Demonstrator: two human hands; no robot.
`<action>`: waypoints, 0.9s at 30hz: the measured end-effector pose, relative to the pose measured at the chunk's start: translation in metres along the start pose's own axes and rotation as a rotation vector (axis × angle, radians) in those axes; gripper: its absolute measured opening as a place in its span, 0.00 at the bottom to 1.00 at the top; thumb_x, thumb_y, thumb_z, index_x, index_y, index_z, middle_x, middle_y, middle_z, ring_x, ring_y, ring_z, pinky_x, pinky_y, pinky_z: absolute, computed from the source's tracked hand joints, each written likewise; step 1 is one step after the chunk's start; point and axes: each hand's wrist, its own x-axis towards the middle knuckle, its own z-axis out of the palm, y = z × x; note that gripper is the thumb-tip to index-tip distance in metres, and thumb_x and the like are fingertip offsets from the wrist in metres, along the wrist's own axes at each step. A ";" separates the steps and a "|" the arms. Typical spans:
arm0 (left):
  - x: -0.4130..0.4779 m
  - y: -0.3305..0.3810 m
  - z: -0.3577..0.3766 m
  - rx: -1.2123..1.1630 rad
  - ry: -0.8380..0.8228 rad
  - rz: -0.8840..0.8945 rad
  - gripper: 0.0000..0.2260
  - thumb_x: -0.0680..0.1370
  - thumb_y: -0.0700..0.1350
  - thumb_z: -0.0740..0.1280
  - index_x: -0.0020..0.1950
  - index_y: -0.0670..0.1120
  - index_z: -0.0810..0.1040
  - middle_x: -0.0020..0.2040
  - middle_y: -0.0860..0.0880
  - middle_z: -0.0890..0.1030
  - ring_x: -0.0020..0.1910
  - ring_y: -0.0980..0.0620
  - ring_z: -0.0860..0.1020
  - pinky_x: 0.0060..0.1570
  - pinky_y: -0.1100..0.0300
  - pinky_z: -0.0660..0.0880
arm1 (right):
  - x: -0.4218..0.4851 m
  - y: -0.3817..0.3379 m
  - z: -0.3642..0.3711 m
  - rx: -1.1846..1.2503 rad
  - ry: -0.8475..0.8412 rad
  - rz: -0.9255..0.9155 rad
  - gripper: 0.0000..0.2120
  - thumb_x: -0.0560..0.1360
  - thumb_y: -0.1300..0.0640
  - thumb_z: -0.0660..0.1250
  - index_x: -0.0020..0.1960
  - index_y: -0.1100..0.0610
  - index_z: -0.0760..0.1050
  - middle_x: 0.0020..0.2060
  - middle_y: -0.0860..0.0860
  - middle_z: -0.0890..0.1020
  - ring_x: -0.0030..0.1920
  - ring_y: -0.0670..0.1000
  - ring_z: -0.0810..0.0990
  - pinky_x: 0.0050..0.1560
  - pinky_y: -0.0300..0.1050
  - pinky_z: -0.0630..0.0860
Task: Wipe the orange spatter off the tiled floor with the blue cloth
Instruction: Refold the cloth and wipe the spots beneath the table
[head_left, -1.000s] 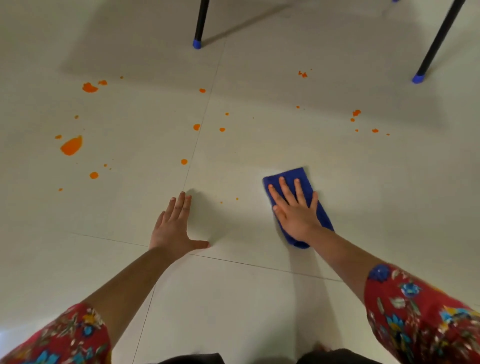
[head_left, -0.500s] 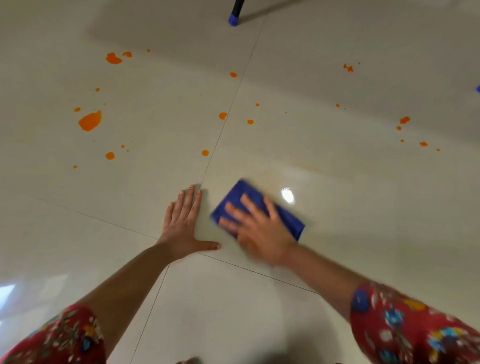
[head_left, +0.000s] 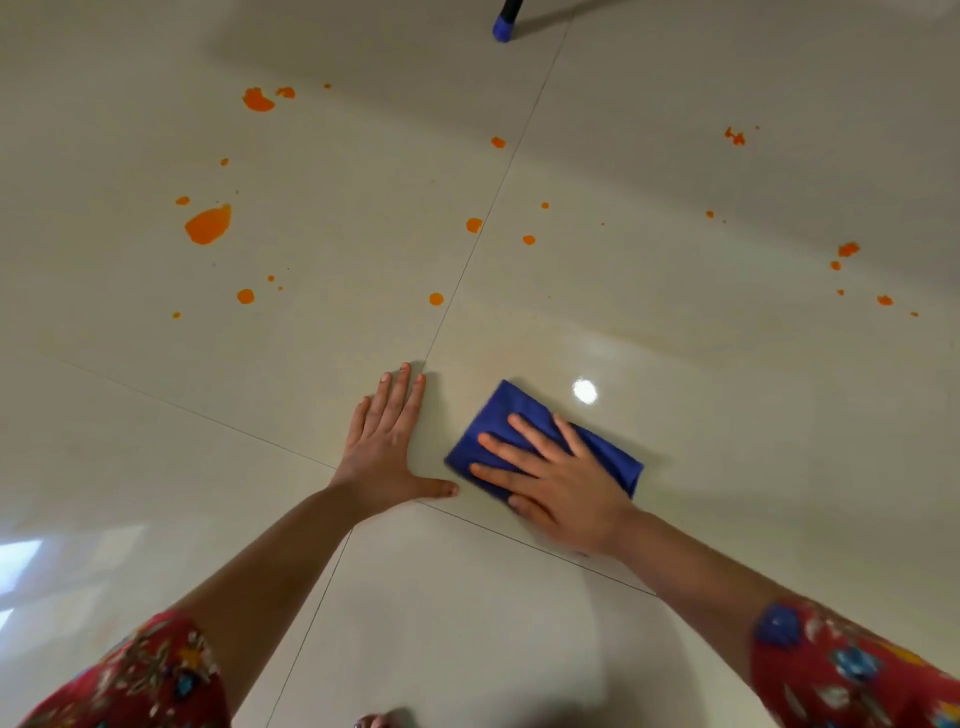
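Slid leftward, the blue cloth (head_left: 501, 418) lies under the flat-fingered right hand (head_left: 563, 486), beside the left hand (head_left: 384, 454) (splayed flat).

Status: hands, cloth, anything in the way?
Left hand flat on the tiled floor, no grip. Right hand pressing flat on blue cloth. Orange spatter ahead, unwiped. Blue-tipped furniture leg stands beyond it, apart.

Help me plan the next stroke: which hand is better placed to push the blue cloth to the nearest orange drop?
Right. The right hand lies flat on the blue cloth; the left hand lies flat on bare tile, likely bracing. The nearest orange drop sits ahead of both.
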 end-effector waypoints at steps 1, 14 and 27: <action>0.000 -0.001 0.000 -0.026 0.012 0.010 0.56 0.61 0.76 0.58 0.76 0.53 0.32 0.74 0.57 0.27 0.72 0.58 0.27 0.72 0.56 0.33 | -0.004 0.015 0.000 0.002 0.002 0.054 0.24 0.81 0.44 0.50 0.77 0.37 0.52 0.78 0.41 0.53 0.79 0.54 0.50 0.74 0.64 0.51; 0.000 -0.043 -0.025 -0.099 0.274 -0.215 0.46 0.68 0.73 0.52 0.78 0.54 0.36 0.77 0.56 0.33 0.76 0.55 0.33 0.74 0.54 0.38 | 0.053 0.039 -0.023 0.007 -0.054 0.164 0.24 0.81 0.43 0.44 0.77 0.36 0.46 0.78 0.42 0.51 0.78 0.54 0.47 0.73 0.65 0.50; -0.034 -0.114 -0.052 -0.194 0.343 -0.665 0.58 0.61 0.76 0.61 0.78 0.48 0.37 0.79 0.52 0.37 0.77 0.53 0.36 0.75 0.52 0.39 | 0.125 0.020 -0.041 0.011 -0.198 0.075 0.25 0.78 0.40 0.35 0.75 0.35 0.36 0.76 0.39 0.37 0.76 0.52 0.32 0.75 0.61 0.39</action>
